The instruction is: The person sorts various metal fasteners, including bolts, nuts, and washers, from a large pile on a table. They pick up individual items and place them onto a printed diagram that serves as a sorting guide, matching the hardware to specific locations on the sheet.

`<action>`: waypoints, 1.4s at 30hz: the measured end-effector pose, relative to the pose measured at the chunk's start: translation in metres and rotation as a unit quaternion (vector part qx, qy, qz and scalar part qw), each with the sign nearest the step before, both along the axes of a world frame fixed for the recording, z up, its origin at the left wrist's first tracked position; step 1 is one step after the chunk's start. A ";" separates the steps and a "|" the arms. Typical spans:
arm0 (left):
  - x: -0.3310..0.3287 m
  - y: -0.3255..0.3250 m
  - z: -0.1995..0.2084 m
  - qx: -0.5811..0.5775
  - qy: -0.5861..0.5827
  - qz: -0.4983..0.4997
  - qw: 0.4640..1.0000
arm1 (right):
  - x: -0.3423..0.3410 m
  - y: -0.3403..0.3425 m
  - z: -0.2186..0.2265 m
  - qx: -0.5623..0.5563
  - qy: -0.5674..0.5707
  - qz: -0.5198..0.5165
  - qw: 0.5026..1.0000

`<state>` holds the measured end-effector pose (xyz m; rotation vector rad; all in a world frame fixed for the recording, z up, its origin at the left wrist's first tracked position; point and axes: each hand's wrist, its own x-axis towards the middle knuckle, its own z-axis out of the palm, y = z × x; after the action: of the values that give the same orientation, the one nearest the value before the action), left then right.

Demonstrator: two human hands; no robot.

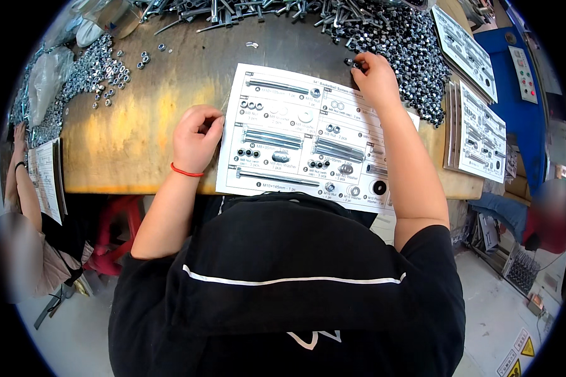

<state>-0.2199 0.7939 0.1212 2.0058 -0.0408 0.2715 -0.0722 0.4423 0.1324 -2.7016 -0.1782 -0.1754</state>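
Observation:
A hardware sheet (314, 143) with pictures of bolts, nuts and washers lies before me on the worn wooden table, bolts and small nuts or washers resting on its rows. My left hand (197, 139), a red cord round its wrist, is curled at the sheet's left edge. Thumb and forefinger meet there; anything between them is hidden. Past the sheet's far right corner, my right hand (377, 78) pinches a small dark nut (358, 65), at the edge of a large heap of dark nuts (399, 47).
Loose bolts (223, 11) are piled along the far side. Silver nuts (107, 72) spread at the left beside a clear plastic bag (49, 78). More picture sheets (481, 135) stack at the right. Another person's arm (25, 182) reaches in at the left; someone sits at the right.

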 end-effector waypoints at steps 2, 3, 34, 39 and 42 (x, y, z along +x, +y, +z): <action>0.001 0.001 -0.003 -0.017 -0.003 -0.008 1.000 | -0.001 0.000 0.003 -0.003 -0.010 0.016 1.000; 0.001 0.000 -0.003 -0.013 0.002 -0.008 1.000 | -0.003 -0.002 0.005 0.010 -0.004 0.015 1.000; 0.204 -0.017 0.040 0.322 0.049 0.121 0.938 | -0.061 0.032 0.058 0.177 0.111 0.072 0.975; 0.237 -0.009 0.046 0.484 0.043 0.092 0.869 | -0.040 0.049 0.062 0.086 0.135 0.115 0.980; 0.238 0.004 0.050 0.562 -0.052 0.011 0.825 | -0.009 0.077 0.049 0.034 0.096 0.186 0.977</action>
<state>0.0177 0.7981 0.1715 3.1715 -0.3109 0.4297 -0.0812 0.5197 0.1814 -2.5424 -0.5994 0.1880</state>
